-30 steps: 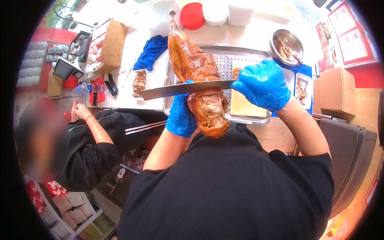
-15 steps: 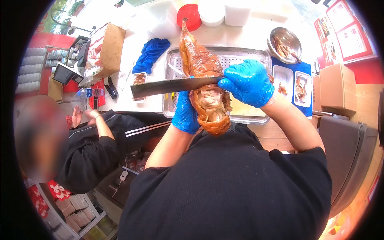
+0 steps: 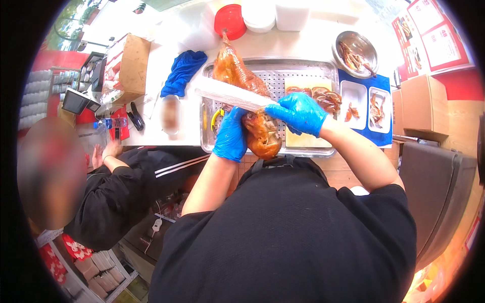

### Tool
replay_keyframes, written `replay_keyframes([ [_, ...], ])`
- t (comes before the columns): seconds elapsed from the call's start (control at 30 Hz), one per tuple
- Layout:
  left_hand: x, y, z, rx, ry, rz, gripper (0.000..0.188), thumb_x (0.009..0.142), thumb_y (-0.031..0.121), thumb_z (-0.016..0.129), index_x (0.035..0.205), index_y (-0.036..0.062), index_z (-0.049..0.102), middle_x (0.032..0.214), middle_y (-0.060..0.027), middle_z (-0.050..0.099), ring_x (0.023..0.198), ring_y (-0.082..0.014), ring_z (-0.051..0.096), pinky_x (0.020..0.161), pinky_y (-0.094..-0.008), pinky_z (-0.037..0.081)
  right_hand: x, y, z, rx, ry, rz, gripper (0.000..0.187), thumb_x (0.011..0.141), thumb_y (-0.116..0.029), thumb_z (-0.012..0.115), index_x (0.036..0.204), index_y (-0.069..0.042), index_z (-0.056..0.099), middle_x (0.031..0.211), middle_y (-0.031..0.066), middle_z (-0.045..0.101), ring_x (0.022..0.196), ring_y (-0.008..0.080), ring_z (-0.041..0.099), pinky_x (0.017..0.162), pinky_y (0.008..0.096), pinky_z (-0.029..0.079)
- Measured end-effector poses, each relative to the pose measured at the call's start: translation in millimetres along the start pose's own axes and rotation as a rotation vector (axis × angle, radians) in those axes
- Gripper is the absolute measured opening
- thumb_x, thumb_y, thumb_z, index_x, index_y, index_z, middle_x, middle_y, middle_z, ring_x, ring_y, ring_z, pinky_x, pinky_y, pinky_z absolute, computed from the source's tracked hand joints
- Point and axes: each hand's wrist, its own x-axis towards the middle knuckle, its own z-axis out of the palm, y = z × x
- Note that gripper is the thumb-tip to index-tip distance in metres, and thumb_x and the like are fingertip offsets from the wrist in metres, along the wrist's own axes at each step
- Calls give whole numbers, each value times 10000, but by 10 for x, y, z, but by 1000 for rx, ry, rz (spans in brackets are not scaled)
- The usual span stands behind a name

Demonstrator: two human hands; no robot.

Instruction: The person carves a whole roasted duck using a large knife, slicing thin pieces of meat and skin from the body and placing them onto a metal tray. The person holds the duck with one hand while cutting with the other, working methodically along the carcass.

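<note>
- Over the left half of the perforated metal tray (image 3: pixel 275 76), the browned roast bird (image 3: pixel 242 76) lies lengthwise, narrow end away from the person and rounded near end reaching just past the near rim.
- A broad-bladed cleaver (image 3: pixel 225 92) crosses the bird, its pale flat catching the light; whether the edge has entered the meat cannot be told.
- The step in hand looks like carving, with one hand steadying and the other guiding the blade.
- The right hand (image 3: pixel 299 113), in a blue glove, has its fingers closed round the handle end of the cleaver, just right of the bird.
- The left hand (image 3: pixel 231 135), gloved alike, has its fingers curled against the bird's left side and seems to hold it firmly; their tips are partly hidden below the blade.
- The bird thus sits between the two hands, against the left fingers and beneath the cleaver that the right fingers grip.
- The next move seems to call for a controlled stroke, the left fingers kept clear of the edge and the greasy-looking skin held from slipping.
- Right of the bird, dark sliced meat (image 3: pixel 326 98) lies at the far end of a yellowish cutting board (image 3: pixel 305 141).
</note>
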Motion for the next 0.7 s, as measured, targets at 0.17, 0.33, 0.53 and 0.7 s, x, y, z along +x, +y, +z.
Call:
replay_keyframes([
  [0.17,56,86,-44,109,99,98,460,898,191,645,1302,23,504,1206,-125,617,1097,-261,615,990,-406,488,-70,-38,-131,360,-142,74,612,904,-582,547,704,-9,629,503,87,503,419,137,533,406,280,433],
  [0.33,51,142,-254,-17,158,114,558,885,274,651,1354,60,438,1215,-155,605,1076,-316,625,952,-476,513,39,596,-585,-261,209,28,523,928,-559,495,832,-84,692,700,130,648,574,261,622,541,368,496],
  [0.53,38,61,-549,-97,251,140,523,889,298,641,1330,72,473,1218,-130,609,1085,-309,620,954,-485,509,104,1230,-502,-822,214,54,479,918,-543,477,805,-132,694,822,163,674,767,354,651,680,461,502],
  [0.7,-17,1,-621,-113,251,95,545,885,304,646,1348,89,457,1235,-127,596,1104,-304,607,965,-482,500,146,1369,-373,-880,264,1,459,881,-552,537,780,-132,691,767,136,670,716,339,660,638,445,511],
])
